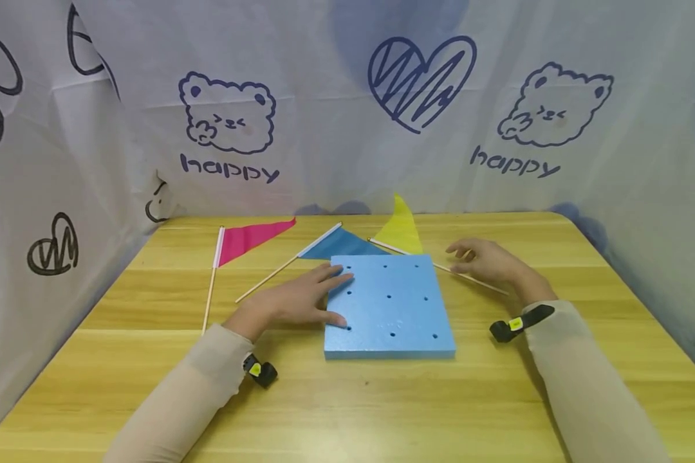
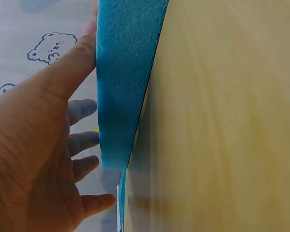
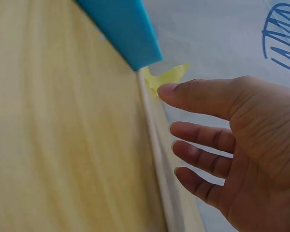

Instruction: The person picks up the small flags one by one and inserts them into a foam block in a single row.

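Observation:
A light blue foam board [image 1: 408,315] with rows of small holes lies flat on the table. My left hand [image 1: 298,299] rests at its left side, fingers and thumb spread over the edge; in the left wrist view the fingers [image 2: 83,143] reach along the board's thick side [image 2: 121,87]. To the right of the board, my right hand [image 1: 489,262] hovers near the stick of a yellow flag [image 1: 399,228], its fingers loosely bent with nothing between them. That stick [image 3: 152,135] shows below the thumb in the right wrist view. Part of the yellow flag's stick is hidden behind the board.
A blue pennant flag [image 1: 347,245] on a stick lies behind the board, partly covered by it. Farther left lies a pink pennant flag [image 1: 251,240]. A wooden table [image 1: 394,411] carries everything, and a white printed cloth [image 1: 324,128] hangs around its back and sides.

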`<state>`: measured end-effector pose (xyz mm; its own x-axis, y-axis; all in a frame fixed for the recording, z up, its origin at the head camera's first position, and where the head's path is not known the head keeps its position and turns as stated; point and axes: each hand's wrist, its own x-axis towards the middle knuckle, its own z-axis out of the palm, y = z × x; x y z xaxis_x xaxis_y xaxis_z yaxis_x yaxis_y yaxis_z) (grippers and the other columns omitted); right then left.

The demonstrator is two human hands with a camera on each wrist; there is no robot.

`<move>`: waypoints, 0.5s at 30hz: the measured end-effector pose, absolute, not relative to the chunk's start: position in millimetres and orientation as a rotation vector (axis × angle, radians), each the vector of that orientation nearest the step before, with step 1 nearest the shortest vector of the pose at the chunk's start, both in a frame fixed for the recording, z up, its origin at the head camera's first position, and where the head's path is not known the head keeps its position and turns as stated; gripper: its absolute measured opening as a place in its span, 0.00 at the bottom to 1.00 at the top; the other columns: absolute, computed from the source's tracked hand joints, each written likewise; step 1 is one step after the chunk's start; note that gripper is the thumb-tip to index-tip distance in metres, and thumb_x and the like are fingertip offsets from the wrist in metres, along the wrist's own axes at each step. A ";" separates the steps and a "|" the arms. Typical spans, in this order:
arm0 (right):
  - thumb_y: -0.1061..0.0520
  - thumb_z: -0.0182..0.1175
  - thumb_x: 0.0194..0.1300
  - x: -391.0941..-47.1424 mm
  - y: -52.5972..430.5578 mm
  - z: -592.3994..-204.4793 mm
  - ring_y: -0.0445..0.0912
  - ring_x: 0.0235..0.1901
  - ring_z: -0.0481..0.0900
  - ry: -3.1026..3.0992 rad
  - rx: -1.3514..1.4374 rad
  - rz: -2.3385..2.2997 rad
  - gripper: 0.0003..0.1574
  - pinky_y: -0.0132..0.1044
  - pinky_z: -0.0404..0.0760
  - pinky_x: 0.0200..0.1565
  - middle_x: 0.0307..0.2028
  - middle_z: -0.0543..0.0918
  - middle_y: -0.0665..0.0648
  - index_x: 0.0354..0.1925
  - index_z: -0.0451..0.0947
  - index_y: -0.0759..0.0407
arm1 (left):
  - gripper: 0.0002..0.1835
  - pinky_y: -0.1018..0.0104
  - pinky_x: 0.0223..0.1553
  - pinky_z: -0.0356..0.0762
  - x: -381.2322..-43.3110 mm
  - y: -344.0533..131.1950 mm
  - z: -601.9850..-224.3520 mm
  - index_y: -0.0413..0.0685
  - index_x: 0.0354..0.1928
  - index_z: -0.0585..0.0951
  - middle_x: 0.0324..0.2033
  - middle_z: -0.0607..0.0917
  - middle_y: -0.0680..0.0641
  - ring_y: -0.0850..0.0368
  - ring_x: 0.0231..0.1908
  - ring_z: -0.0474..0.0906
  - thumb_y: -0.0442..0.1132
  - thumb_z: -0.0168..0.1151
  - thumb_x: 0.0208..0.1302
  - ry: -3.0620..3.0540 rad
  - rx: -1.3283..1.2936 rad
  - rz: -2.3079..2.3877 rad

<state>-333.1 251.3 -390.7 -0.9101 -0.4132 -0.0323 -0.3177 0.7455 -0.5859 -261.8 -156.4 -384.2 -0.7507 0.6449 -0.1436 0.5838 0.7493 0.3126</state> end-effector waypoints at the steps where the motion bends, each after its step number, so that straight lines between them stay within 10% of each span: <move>1: 0.53 0.64 0.66 -332.8 250.5 -392.2 0.56 0.50 0.75 2.780 -0.582 -0.904 0.27 0.54 0.74 0.53 0.51 0.78 0.62 0.61 0.74 0.58 | 0.53 0.45 0.70 0.49 -261.6 -156.5 -384.4 0.66 0.78 0.49 0.77 0.44 0.51 0.49 0.75 0.37 0.79 0.50 0.54 2.703 0.962 0.363; 15: 0.65 0.57 0.66 -331.9 244.7 -401.5 0.58 0.52 0.73 2.717 -0.539 -0.924 0.24 0.55 0.74 0.55 0.51 0.76 0.64 0.61 0.74 0.60 | 0.59 0.49 0.72 0.46 -262.8 -158.6 -384.7 0.58 0.78 0.46 0.77 0.42 0.54 0.53 0.75 0.32 0.77 0.57 0.51 2.617 1.010 0.378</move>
<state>-331.9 244.7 -401.5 -0.9083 -0.4088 -0.0890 -0.2698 0.7349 -0.6222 -262.8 -158.6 -384.7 -0.7036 0.6847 -0.1901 0.6029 0.7167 0.3505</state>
